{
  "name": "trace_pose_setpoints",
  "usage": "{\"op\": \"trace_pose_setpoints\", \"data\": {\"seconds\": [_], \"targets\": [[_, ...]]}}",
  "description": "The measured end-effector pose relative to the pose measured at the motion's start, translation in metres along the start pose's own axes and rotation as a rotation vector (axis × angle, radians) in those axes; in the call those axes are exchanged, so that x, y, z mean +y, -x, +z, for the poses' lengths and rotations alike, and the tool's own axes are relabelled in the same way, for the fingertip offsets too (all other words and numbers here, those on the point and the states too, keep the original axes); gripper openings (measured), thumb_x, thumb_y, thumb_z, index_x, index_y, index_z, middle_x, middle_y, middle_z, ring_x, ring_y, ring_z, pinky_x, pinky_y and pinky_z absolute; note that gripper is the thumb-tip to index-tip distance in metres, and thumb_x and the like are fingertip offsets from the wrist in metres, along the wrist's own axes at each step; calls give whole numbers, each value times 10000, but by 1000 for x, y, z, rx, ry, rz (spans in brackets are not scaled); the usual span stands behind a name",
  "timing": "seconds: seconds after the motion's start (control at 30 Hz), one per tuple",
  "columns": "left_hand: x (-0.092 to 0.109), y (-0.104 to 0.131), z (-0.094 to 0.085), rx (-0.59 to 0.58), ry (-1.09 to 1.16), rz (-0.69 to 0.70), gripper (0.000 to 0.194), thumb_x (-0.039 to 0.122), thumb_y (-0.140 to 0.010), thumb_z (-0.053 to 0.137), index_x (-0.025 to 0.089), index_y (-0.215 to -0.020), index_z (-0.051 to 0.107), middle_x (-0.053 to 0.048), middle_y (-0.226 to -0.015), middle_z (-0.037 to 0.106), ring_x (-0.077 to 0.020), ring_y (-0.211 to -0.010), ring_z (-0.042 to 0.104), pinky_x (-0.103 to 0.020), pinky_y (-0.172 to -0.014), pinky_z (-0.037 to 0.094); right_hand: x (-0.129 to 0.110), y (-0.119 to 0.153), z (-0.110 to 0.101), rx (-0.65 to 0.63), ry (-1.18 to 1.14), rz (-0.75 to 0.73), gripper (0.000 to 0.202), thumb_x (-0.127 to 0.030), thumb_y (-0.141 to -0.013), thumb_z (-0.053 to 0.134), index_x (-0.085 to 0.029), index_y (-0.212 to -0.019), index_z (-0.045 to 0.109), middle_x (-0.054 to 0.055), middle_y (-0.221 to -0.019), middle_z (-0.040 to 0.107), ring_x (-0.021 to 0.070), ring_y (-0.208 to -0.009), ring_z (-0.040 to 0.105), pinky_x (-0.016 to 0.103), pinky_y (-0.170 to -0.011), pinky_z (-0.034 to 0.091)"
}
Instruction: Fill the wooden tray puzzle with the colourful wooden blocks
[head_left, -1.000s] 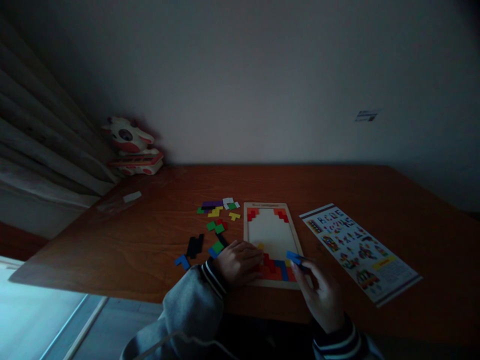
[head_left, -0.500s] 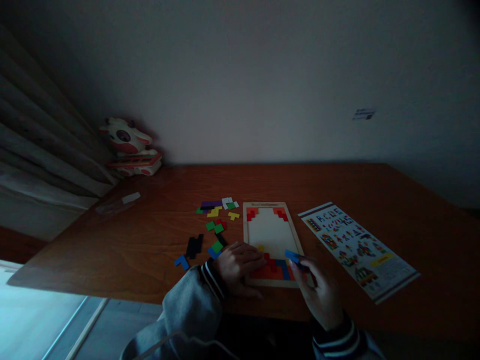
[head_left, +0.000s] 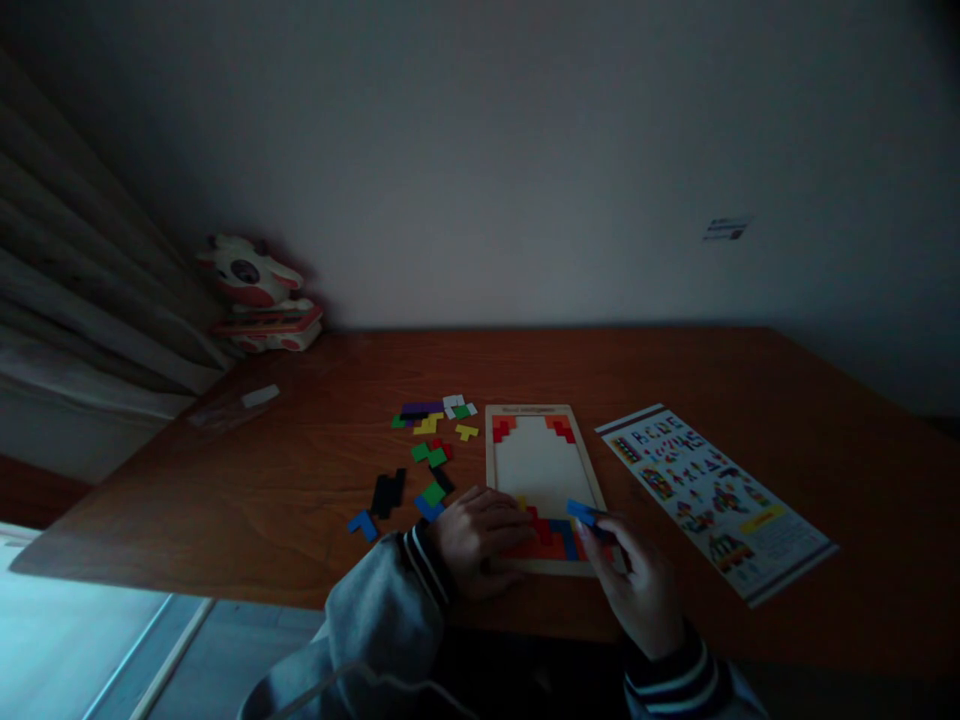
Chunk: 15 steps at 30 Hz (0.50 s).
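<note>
A wooden puzzle board lies flat in front of me, with red and orange pieces in its two far corners and red, blue and yellow pieces along its near end. My right hand pinches a blue puzzle piece between thumb and fingers, above the board's near right part. Resting on the board's near left edge, my left hand has its fingers stretched over the pieces there and hides some of them. A green piece lies partly over a blue one, just left of that hand.
Loose pieces lie left of the board, among them a black piece, a blue piece and a yellow piece. A printed pattern sheet lies to the right. A cow-shaped toy stands at the back left near a clear plastic bag.
Both hands stay almost in place. The left thumb has drawn in slightly toward its fingers. The blue piece is still in my right hand.
</note>
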<state>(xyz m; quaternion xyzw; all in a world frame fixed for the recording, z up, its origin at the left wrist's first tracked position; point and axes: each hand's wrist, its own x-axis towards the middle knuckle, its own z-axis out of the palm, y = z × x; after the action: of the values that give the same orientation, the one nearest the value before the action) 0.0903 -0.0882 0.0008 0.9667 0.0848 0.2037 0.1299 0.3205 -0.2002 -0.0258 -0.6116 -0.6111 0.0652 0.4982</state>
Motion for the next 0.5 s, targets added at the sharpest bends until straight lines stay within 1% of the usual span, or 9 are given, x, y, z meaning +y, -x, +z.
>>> {"op": "trace_pose_setpoints", "data": {"seconds": [0.07, 0.17, 0.33, 0.5], "targets": [[4, -2, -3, -41, 7, -6, 505, 390, -835, 578, 191, -1299, 575, -108, -1278, 655, -280, -1160, 572, -436, -958, 475, 0, 0, 0, -5, 1, -5, 84, -310, -910, 607, -235, -931, 639, 58, -886, 732, 198, -757, 711, 302, -684, 580], [8, -5, -6, -84, 28, -15, 516, 358, -835, 558, 204, -1327, 551, -102, -1284, 653, -275, -1163, 577, -444, -983, 464, -2, 0, 0, -5, -4, -14, 80, -303, -912, 605, -237, -946, 635, 61, -898, 737, 197, -762, 715, 299, -686, 583], [7, -4, -4, -63, 32, 6, 437, 329, -850, 533, 195, -1261, 595, -102, -1255, 673, -259, -1154, 602, -440, -1001, 455, -2, 0, 1, 24, 3, -12, 104, -324, -905, 612, -233, -933, 653, 53, -884, 740, 194, -738, 717, 292, -668, 589], [13, 2, 0, -55, -13, -44, 399, 331, -856, 536, 203, -1227, 608, -83, -1284, 662, -253, -1180, 596, -452, -1040, 421, -1, 0, 1, 25, 2, -22, 98, -309, -909, 610, -233, -955, 650, 57, -907, 739, 198, -769, 719, 293, -686, 594]]}}
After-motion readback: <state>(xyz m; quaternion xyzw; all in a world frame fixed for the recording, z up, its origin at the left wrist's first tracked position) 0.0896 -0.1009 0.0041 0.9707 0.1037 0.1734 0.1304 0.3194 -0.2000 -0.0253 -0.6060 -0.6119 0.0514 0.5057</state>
